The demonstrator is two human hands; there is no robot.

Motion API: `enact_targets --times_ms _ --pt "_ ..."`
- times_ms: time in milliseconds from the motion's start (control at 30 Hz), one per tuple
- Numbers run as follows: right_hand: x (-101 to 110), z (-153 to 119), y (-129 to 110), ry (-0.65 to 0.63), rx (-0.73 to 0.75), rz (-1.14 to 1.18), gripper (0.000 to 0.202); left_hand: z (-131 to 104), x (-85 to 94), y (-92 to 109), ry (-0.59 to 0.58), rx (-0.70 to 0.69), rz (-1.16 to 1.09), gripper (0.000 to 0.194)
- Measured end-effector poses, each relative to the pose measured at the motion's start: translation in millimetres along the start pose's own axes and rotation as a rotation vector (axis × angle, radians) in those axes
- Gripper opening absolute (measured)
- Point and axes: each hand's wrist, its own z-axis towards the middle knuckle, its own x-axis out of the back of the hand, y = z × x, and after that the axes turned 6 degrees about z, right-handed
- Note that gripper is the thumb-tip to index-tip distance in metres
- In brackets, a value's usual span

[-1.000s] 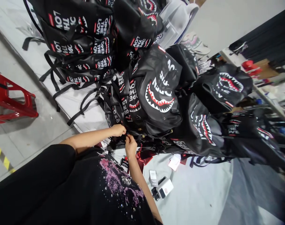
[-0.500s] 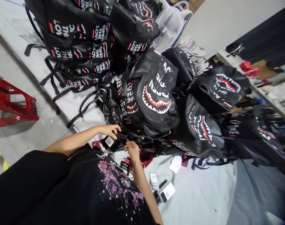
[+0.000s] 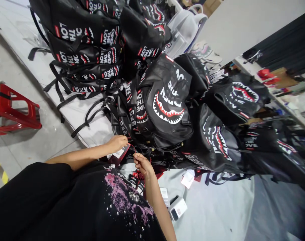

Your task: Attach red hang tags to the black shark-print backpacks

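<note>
My left hand (image 3: 118,144) is closed in a pinch on a thin red cord (image 3: 131,146), near the front edge of the backpack pile. Below those fingers hangs a dark red hang tag (image 3: 119,156) with a white label on it. My right hand (image 3: 143,164) pinches the cord a short way to the right, its other fingers loosely curled. Right in front of both hands stands a black backpack (image 3: 167,100) printed with white lettering and a shark mouth. Between my right forearm and my shirt lie several red and black tags (image 3: 136,177), partly hidden.
Stacked black backpacks (image 3: 84,43) fill the far left of the table, their straps hanging toward its edge. More backpacks (image 3: 217,134) lie to the right. A white handheld device (image 3: 177,208) and white tags (image 3: 187,177) rest on the pale cloth. A red stool (image 3: 14,108) stands on the floor.
My left hand has turned over and risen slightly, and the tag under it now shows its dark red face. My right hand has moved slightly down, its fingers more spread.
</note>
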Motion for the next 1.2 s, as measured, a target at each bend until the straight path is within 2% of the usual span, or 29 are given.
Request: enact_targets --times_ms 67,133,233,300,500,667,867,1033,1200 --pt "-2 1 -2 -0.055 -0.033 0.031 0.047 4 -0.6 3 0.011 -0.074 0.237 0.018" --pt "-6 2 -4 -0.096 -0.045 0.076 0.045 8 -0.8 6 -0.028 -0.079 0.346 0.023" --pt "-12 4 -4 -0.079 0.013 0.112 0.045 12 -1.5 6 -0.12 -0.014 0.202 0.023" --pt "-15 6 -2 -0.048 0.067 0.108 0.048 12 -2.7 3 -0.138 -0.002 0.095 0.016" --pt "-17 10 3 -0.026 0.096 0.134 0.051 7 -7.6 -1 -0.158 -0.064 -0.096 0.012" --pt "-19 15 7 0.001 0.156 0.161 0.044 4 -14.6 5 -0.091 -0.064 -0.111 0.017" --pt "-33 20 14 0.171 0.275 0.277 0.046 3 -29.9 13 -0.13 0.081 -0.04 0.018" --pt "-42 24 17 0.266 0.38 0.205 0.044 4 -32.7 18 -0.159 0.166 -0.034 0.021" --pt "-43 26 18 0.331 0.407 0.143 0.045 7 -32.2 22 -0.174 0.192 -0.045 0.021"
